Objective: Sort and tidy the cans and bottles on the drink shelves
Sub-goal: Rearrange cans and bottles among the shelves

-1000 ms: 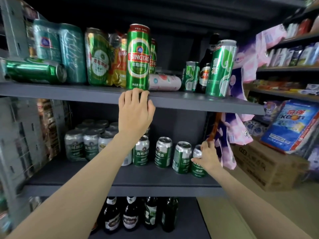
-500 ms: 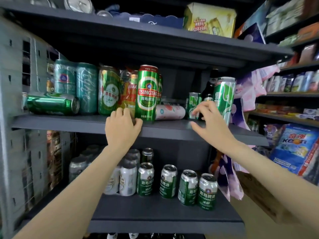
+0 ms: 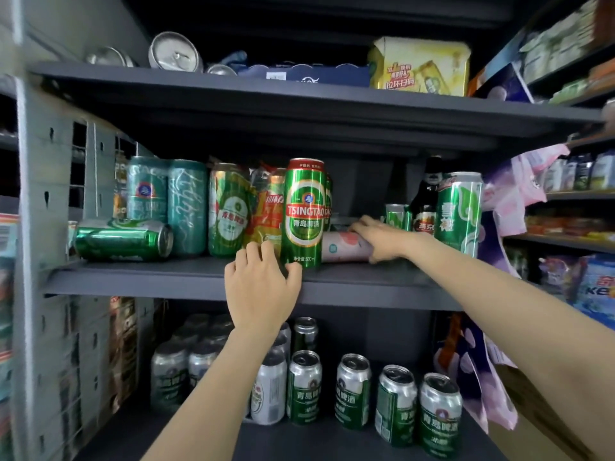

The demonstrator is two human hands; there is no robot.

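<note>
On the middle shelf (image 3: pixel 366 287) a pale pink can (image 3: pixel 339 247) lies on its side. My right hand (image 3: pixel 379 237) grips its right end, fingers curled over the top. A tall green Tsingtao can (image 3: pixel 304 211) stands upright just left of it. My left hand (image 3: pixel 261 287) rests on the shelf's front edge, fingers straight, thumb near the Tsingtao can's base. Further left stand a shrink-wrapped green can pack (image 3: pixel 233 211) and two teal cans (image 3: pixel 166 201); a green can (image 3: pixel 123 239) lies on its side. A tall green can (image 3: pixel 459 211) and a dark bottle (image 3: pixel 427 201) stand at the right.
The lower shelf holds a row of short green-and-silver cans (image 3: pixel 352 390) and several more behind at the left. The top shelf carries a yellow carton (image 3: pixel 419 66), a blue tray and tipped silver cans (image 3: pixel 174 54). Pink packets (image 3: pixel 519 188) hang at the right beside other shelves.
The view has tilted up. My right hand left the lower-shelf can, rose to the middle shelf and closed on the lying pink can. My left hand stayed on the shelf edge.
</note>
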